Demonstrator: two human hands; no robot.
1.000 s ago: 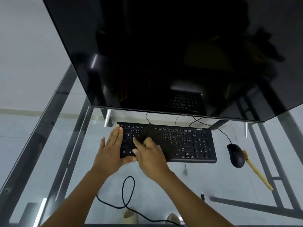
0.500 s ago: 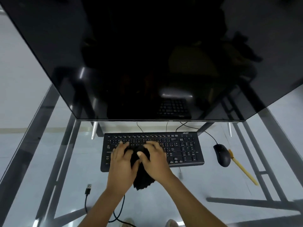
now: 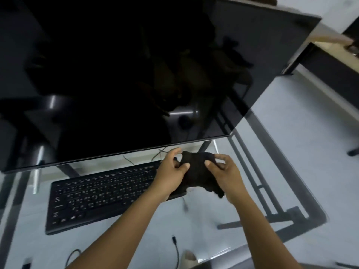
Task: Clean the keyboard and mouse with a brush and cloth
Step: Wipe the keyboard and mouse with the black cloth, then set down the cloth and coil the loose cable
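A black keyboard (image 3: 101, 193) lies on the glass desk, angled from lower left to upper right. Both hands hold a black cloth (image 3: 196, 171) in the air above the keyboard's right end. My left hand (image 3: 171, 171) pinches the cloth's left edge with thumb and fingers. My right hand (image 3: 223, 171) pinches its right edge the same way. The cloth hangs bunched between them. The mouse and the brush are hidden behind the hands and cloth.
A large dark monitor (image 3: 136, 74) fills the upper view, its lower edge just above the keyboard. The glass desk (image 3: 213, 220) shows its metal frame and the floor beneath. A loose black cable with a plug (image 3: 174, 243) lies near the front edge. Another desk (image 3: 334, 55) stands far right.
Both hands lifted the cloth off the keyboard's middle and carried it up and right, above the keyboard's right end. The view swung right, so the keyboard now sits lower left.
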